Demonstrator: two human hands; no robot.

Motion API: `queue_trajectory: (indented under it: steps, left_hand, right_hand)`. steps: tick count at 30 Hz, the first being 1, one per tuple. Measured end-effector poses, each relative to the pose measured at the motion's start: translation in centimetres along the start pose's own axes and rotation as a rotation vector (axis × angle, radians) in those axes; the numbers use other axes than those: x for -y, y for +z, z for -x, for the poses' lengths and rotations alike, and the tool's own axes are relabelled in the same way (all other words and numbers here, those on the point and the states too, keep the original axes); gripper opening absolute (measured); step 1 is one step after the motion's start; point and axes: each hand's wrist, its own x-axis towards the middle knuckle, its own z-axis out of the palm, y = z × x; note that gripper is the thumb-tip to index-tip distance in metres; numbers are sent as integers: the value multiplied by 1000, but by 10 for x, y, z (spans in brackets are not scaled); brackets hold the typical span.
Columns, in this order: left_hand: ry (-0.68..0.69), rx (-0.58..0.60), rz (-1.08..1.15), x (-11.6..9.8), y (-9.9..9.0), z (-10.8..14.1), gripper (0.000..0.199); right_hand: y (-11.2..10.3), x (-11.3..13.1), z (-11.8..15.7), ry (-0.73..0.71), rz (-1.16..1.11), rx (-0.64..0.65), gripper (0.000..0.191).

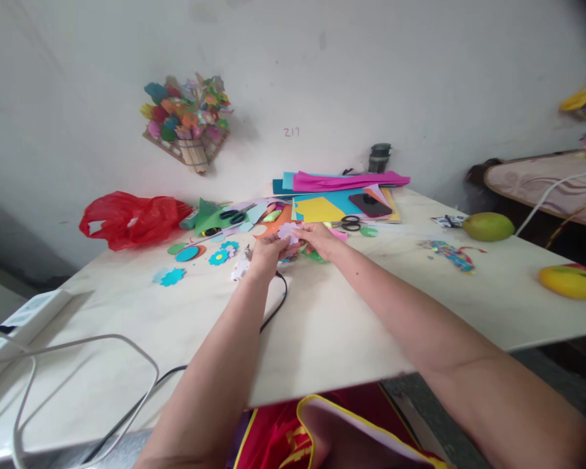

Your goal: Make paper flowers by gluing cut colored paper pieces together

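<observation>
A lilac paper flower (287, 231) is held up between my two hands over the middle of the table. My left hand (269, 253) pinches its lower left edge. On its right side, the fingers of my right hand (318, 238) are closed on the same flower. Below my left hand sits a white tool (241, 266), partly covered, with a black cord. To the left lie blue paper flowers (219, 258), a loose blue flower (172, 277) and a blue paper disc (187, 254). Something green and shiny is partly hidden below my right hand.
Behind my hands are coloured sheets (317, 210), a phone (370, 204), black scissors (350, 223) and a second pair of scissors (233, 213). A red plastic bag (131, 218) lies left. Mangoes (488, 227) sit right. A power strip (29, 312) with cables lies at the left edge.
</observation>
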Motion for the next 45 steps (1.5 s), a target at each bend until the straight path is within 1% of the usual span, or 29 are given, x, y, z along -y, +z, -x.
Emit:
queue_trajectory:
  steps: [3, 6, 7, 9, 11, 12, 13, 15, 16, 17, 19, 22, 25, 31, 36, 42, 44, 45]
  left_hand:
    - [46, -43, -20, 3, -1, -3, 20]
    - [118, -106, 6, 1, -3, -5, 22]
    - [142, -132, 21, 0, -3, -5, 23]
    - [180, -172, 44, -3, -5, -6, 24]
    - [209, -200, 54, -5, -7, -6, 24]
    - [220, -207, 54, -6, -8, -7, 23]
    - [226, -210, 52, -7, -8, -7, 22]
    - [233, -220, 46, -8, -9, -7, 20]
    - [234, -223, 44, -8, -9, -7, 19]
    - [232, -225, 42, -8, -10, -7, 18]
    - [226, -226, 40, -9, -10, -6, 18]
    - [220, -226, 38, -11, -10, -6, 20]
    - [214, -227, 44, -14, -10, -5, 20]
    - [200, -234, 72, -19, -10, -2, 18]
    - [170, -257, 113, -28, -11, 1, 18]
    - [170, -287, 142, -40, -24, 3, 17]
    - [154, -304, 144, -41, -30, 5, 15]
    - [145, -316, 147, -40, -33, 7, 14]
  right_hand:
    - [-1, -1, -1, 22, 17, -19, 27]
    - [-4, -2, -1, 3, 28, -31, 34]
    - [-6, -1, -1, -17, 66, -28, 35]
    - [-9, 2, 1, -85, 211, 10, 35]
    - [-12, 9, 4, -143, 404, 116, 35]
    - [-14, 13, 5, -138, 492, 204, 34]
    - [-15, 18, 7, -94, 577, 318, 30]
    - [-16, 26, 10, 48, 721, 561, 22]
    - [-15, 30, 12, 111, 790, 660, 19]
    - [-13, 32, 13, 158, 859, 734, 17]
    - [-8, 34, 15, 190, 988, 796, 13]
    - [3, 33, 17, 175, 1153, 802, 9]
    - [8, 30, 17, 185, 1220, 815, 6]
    - [2, 22, 11, 192, 1161, 825, 12]
    - [-2, 18, 9, 184, 1137, 838, 9]
    - [-4, 19, 12, 206, 1085, 802, 7]
    - [-5, 18, 12, 201, 1070, 765, 5]
    - [-5, 17, 11, 193, 1064, 727, 4]
